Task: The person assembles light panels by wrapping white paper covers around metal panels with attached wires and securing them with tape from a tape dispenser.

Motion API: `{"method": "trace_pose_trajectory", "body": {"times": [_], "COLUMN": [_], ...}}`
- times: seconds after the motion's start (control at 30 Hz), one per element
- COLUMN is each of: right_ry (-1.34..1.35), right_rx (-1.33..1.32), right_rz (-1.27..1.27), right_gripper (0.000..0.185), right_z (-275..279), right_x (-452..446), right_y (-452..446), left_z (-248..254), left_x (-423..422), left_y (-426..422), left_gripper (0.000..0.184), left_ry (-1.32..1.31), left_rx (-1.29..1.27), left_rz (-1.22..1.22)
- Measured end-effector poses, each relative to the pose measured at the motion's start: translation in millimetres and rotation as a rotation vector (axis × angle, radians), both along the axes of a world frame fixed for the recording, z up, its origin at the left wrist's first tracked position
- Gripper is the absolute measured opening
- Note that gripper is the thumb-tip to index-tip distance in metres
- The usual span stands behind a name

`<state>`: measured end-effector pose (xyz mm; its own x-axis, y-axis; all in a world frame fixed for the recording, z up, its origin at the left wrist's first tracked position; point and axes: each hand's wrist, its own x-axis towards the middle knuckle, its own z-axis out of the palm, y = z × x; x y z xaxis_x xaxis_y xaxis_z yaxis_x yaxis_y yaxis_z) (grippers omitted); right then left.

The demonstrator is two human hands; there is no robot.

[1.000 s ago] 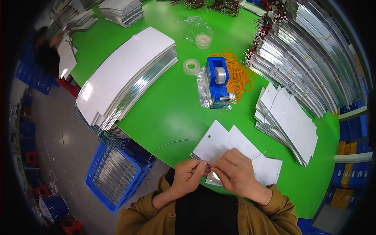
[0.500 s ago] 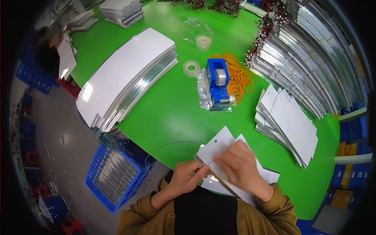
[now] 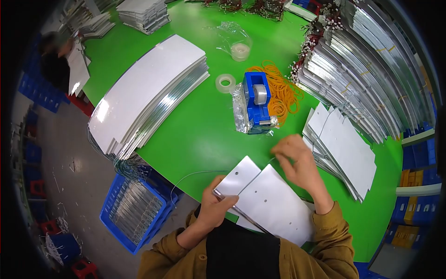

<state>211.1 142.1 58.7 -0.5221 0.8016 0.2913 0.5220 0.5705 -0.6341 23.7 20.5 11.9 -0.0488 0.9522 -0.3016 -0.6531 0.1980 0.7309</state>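
Green tabletop (image 3: 204, 135) underlies parted hands (image 3: 213, 208), the right (image 3: 298, 160) farther forward.

Right hand (image 3: 299, 160): fingertips smeared, their hold on the wire (image 3: 251, 182) unclear from where I stand
Left hand (image 3: 214, 209): some fingers hidden beneath the white panel (image 3: 243, 179)
Co-worker (image 3: 55, 69), upper left: blurred, partly lost in shadow
Brown jacket (image 3: 186, 260): cut off by the bottom edge
Floor scraps (image 3: 72, 166): too small to name

Left hand (image 3: 217, 207) has a white, flat, notched panel (image 3: 274, 197) by its edge, right hand (image 3: 297, 160) has a thin grey wire (image 3: 273, 160) at its fingertips. Blue plastic tape dispenser (image 3: 256, 104) on the bright green worktop (image 3: 186, 149) (tangled orange rubber bands (image 3: 284, 100) right beside it).
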Motion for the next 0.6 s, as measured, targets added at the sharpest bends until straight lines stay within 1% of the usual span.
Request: {"method": "trace_pose_trajectory", "body": {"times": [0.03, 0.07, 0.13, 0.17, 0.3, 0.33, 0.47, 0.5, 0.6], "right_ry": [0.091, 0.09, 0.325, 0.325, 0.273, 0.273, 0.595, 0.596, 0.473], "right_rx": [0.045, 0.046, -0.033, -0.033, -0.419, -0.42, -0.618, -0.617, -0.499], "right_rz": [-0.055, -0.054, -0.217, -0.217, -0.239, -0.236, -0.286, -0.287, -0.356], "right_gripper": [0.013, 0.013, 0.004, 0.004, 0.006, 0.006, 0.011, 0.011, 0.012], "right_z": [2, 6, 13, 13, 7, 4, -7, -4, 12], "right_x": [-5, -10, -18, -20, -30, -31, -32, -32, -33], "right_y": [6, 13, 28, 35, 56, 59, 64, 61, 36], "left_z": [-1, -1, -3, -4, -9, -9, -8, -8, -10], "left_x": [1, 2, 3, 3, 0, 0, 0, 0, 0], "left_y": [0, 0, 0, 0, -1, -1, 1, 0, -1], "left_gripper": [0.025, 0.029, 0.037, 0.037, 0.041, 0.041, 0.043, 0.043, 0.042], "left_ry": [0.034, 0.067, 0.133, 0.133, 0.216, 0.217, 0.219, 0.219, 0.223], "left_rx": [-0.019, -0.038, -0.075, -0.075, -0.056, -0.056, -0.027, -0.025, -0.031], "left_rz": [-0.004, -0.008, -0.015, -0.015, -0.034, -0.031, -0.049, -0.05, -0.04]}}
